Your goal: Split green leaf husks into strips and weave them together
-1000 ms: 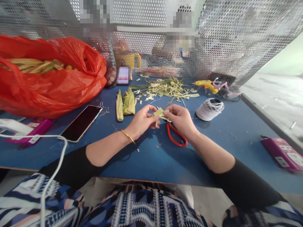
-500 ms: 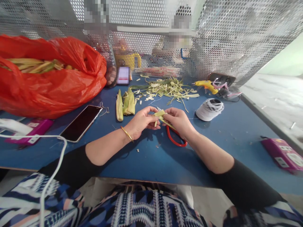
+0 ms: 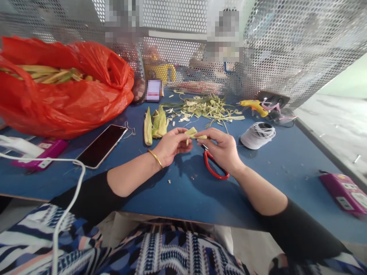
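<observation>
My left hand pinches a folded pale green husk strip between thumb and fingers. Facing it, my right hand has its thumb and forefinger closed on the strip's right end. Under my right hand lies a pair of scissors with red handles, partly hidden. Two pieces of corn husk rest beyond my left hand. Behind the hands is a heap of shredded husk. A spool of white thread stands to the right of my right hand.
A red plastic bag of husks fills the back left, near a phone. Purple power strips sit at both sides. A yellow glue gun lies at the back right, before a perforated metal screen.
My right hand has shifted slightly right and turned over the strip, whose end now points sideways. The view has moved a little, so the table things appear shifted right.
</observation>
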{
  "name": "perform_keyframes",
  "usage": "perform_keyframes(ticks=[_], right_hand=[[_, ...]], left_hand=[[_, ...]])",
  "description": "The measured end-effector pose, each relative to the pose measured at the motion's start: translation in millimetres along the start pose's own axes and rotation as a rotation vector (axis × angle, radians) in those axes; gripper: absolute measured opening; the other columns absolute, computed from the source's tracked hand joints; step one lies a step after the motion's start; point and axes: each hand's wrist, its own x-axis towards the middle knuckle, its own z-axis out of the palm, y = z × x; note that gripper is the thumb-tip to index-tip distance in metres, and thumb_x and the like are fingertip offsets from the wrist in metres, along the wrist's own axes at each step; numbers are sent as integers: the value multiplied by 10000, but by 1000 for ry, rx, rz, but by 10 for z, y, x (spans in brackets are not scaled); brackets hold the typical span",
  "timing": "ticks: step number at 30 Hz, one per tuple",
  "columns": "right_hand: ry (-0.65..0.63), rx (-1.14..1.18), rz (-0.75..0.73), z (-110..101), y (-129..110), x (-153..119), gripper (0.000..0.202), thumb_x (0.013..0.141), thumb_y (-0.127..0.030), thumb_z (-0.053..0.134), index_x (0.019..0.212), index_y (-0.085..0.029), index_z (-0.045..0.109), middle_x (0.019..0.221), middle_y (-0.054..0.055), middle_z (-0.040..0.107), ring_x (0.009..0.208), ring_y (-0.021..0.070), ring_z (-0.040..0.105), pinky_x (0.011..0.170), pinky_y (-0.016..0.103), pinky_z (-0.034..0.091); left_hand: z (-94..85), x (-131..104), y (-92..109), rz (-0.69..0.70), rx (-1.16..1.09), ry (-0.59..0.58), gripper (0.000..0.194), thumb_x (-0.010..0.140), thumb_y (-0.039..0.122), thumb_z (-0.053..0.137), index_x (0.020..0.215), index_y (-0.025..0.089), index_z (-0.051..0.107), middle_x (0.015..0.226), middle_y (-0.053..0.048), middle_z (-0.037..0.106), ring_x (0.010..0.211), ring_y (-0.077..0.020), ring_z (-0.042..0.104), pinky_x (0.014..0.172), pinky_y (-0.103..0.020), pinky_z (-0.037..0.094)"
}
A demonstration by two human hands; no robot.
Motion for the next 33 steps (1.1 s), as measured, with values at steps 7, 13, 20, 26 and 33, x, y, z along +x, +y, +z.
perform_keyframes(ticks=[7,13,20,26,33], right_hand=[[71,456,311,88,30,14,244,753,-449,704,747,-214,639,697,-4,660,607,125,582,635,284,499],[65,514,342,102,-6,4,236,715,-413,737,680,-204,632,675,-3,653,608,122,566,639,285,481],[78,408,384,71,-12,1,262,688,-412,713,602,-205,578,576,-30,531,578,111,461,601,269,388],[71,333,408,69,40,13,202,675,-355,670,591,-200,572,554,-36,511,570,108,437,584,264,349],[73,334,477,83,77,10,204,656,-339,666,558,-192,563,523,-41,512,537,97,417,560,260,330]], left_hand=[[54,-55,-32,-16,159,-35,69,812,126,644,842,164,595,603,-9,681,532,-122,650,579,-226,522],[42,-58,-49,-39,163,-94,73,781,154,705,853,145,703,688,-28,719,565,-103,653,609,-213,513],[37,-28,-68,-15,67,-63,34,785,130,710,766,129,681,623,-16,681,553,-91,630,605,-209,525],[36,-14,-69,-27,8,-45,87,814,101,676,733,128,658,601,-14,659,523,-83,609,580,-198,529],[32,-12,-94,-15,18,-37,80,820,91,654,745,117,661,613,-22,662,532,-87,611,604,-214,533]])
